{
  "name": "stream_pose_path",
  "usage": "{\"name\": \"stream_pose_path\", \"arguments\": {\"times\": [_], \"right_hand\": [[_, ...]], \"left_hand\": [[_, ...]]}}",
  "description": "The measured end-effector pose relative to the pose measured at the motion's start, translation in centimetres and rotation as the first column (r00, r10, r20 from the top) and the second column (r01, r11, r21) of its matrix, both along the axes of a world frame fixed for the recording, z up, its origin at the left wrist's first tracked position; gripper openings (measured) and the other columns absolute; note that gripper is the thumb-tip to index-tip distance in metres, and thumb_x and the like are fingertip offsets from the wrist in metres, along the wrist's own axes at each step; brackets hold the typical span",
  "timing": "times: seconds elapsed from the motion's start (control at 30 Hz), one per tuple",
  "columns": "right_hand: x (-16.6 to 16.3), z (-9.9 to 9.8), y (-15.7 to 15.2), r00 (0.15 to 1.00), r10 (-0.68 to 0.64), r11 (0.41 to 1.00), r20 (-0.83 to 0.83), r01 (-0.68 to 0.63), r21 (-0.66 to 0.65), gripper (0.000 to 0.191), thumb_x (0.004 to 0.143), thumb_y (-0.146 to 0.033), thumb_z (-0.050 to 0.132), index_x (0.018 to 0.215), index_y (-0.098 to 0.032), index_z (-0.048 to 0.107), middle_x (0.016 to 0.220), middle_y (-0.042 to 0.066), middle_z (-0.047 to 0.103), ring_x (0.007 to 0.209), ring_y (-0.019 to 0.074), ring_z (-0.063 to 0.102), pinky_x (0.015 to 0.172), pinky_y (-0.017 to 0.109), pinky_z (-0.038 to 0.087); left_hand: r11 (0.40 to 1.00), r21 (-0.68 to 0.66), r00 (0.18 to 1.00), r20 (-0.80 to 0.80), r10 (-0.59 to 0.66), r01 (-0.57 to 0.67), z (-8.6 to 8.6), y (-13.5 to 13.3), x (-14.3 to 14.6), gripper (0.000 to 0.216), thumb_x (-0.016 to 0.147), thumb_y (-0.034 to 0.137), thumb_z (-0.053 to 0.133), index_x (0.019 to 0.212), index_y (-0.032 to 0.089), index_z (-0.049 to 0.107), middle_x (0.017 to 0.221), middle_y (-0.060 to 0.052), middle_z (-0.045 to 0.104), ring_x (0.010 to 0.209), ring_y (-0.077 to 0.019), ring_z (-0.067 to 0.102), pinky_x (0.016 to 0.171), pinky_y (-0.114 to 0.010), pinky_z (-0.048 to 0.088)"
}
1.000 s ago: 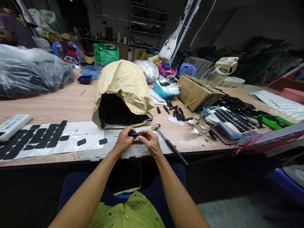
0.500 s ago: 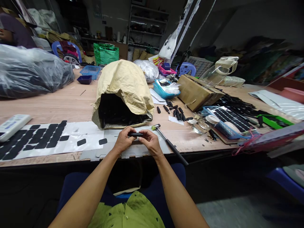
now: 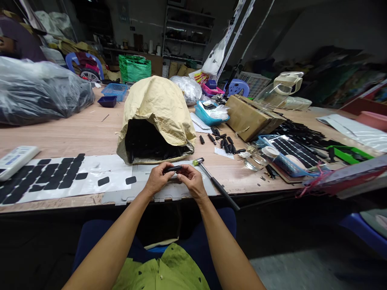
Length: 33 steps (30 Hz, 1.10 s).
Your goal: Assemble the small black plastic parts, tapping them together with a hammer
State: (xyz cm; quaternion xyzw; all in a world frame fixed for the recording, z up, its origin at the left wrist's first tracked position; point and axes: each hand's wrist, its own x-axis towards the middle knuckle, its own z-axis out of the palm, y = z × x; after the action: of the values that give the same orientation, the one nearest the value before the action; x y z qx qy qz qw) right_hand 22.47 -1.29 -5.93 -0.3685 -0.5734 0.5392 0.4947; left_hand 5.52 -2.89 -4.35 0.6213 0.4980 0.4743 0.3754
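My left hand (image 3: 159,179) is closed on a slim black elongated piece (image 3: 174,168), its exact kind unclear. The piece tilts slightly, right end up, over a pale grey sheet (image 3: 157,194) at the table's front edge. My right hand (image 3: 192,181) has its fingers curled at the piece's right end, thumb low beside it. Beyond my hands, a tan paper sack (image 3: 160,100) lies with its dark mouth towards me, black pieces inside. A hammer (image 3: 216,181) with a black grip lies just right of my right hand, its handle past the table edge.
On the left lie a white sheet of black pads (image 3: 60,173), a white device (image 3: 18,161) and a bulky plastic bag (image 3: 42,90). Several black parts (image 3: 226,143), a cardboard box (image 3: 250,117) and a blue basket (image 3: 287,161) occupy the right. A person (image 3: 21,38) is at far left.
The black piece has turned from nearly level to tilted, its right end higher. My right thumb has dropped slightly away from it. The sack and hammer stay put.
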Motion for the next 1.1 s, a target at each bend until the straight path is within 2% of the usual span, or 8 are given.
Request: {"name": "stream_pose_path", "arguments": {"times": [0.27,0.47,0.6,0.93,1.1], "right_hand": [[0.0,0.0,0.0,1.0,-0.012,1.0,0.009,0.012,0.002,0.033,0.071,-0.034,0.074,0.098,-0.019,0.064,0.084,0.003,0.067,0.077,0.0161,0.063,0.07,0.031,0.055],[0.1,0.1,0.0,1.0,-0.003,1.0,0.011,0.003,-0.017,0.034,0.07,-0.034,0.074,0.099,-0.02,0.063,0.084,0.003,0.068,0.079,0.0172,0.064,0.071,0.032,0.055],[0.1,0.3,-0.1,0.999,0.03,1.0,0.024,-0.03,-0.004,0.033,0.072,-0.037,0.074,0.097,-0.02,0.063,0.087,0.004,0.067,0.081,0.0175,0.064,0.073,0.032,0.055],[0.4,0.3,-0.5,0.989,0.077,0.996,0.125,-0.082,0.037,0.027,0.077,-0.04,0.072,0.094,-0.021,0.063,0.083,0.001,0.064,0.076,0.0151,0.06,0.072,0.028,0.051],[0.2,0.3,-0.6,0.975,0.042,0.996,0.218,-0.058,0.066,0.023,0.079,-0.041,0.07,0.087,-0.021,0.063,0.077,0.0,0.063,0.07,0.0143,0.057,0.067,0.026,0.048]], "left_hand": [[0.99,-0.092,0.994,0.038,-0.103,0.106,0.3,-0.1,0.0,0.025,0.089,0.039,0.05,0.094,0.019,0.065,0.072,0.002,0.061,0.066,-0.0134,0.054,0.066,-0.025,0.043],[0.986,-0.092,0.989,-0.046,-0.144,0.139,0.9,-0.3,0.0,0.041,0.094,0.047,0.037,0.07,0.018,0.054,0.063,0.002,0.051,0.061,-0.0132,0.044,0.059,-0.026,0.035],[0.982,-0.093,0.983,-0.062,-0.171,0.165,0.9,-0.2,-0.1,0.044,0.095,0.048,0.036,0.065,0.019,0.049,0.061,0.002,0.048,0.06,-0.0132,0.042,0.059,-0.026,0.033],[0.97,-0.158,0.983,0.01,-0.184,0.183,0.8,-0.3,0.0,0.05,0.093,0.052,0.038,0.059,0.018,0.048,0.056,0.002,0.048,0.055,-0.0124,0.041,0.054,-0.027,0.03],[0.975,-0.152,0.987,0.011,-0.161,0.161,0.8,-0.3,0.0,0.048,0.094,0.052,0.037,0.061,0.018,0.048,0.058,0.002,0.047,0.057,-0.0123,0.042,0.056,-0.026,0.031]]}}
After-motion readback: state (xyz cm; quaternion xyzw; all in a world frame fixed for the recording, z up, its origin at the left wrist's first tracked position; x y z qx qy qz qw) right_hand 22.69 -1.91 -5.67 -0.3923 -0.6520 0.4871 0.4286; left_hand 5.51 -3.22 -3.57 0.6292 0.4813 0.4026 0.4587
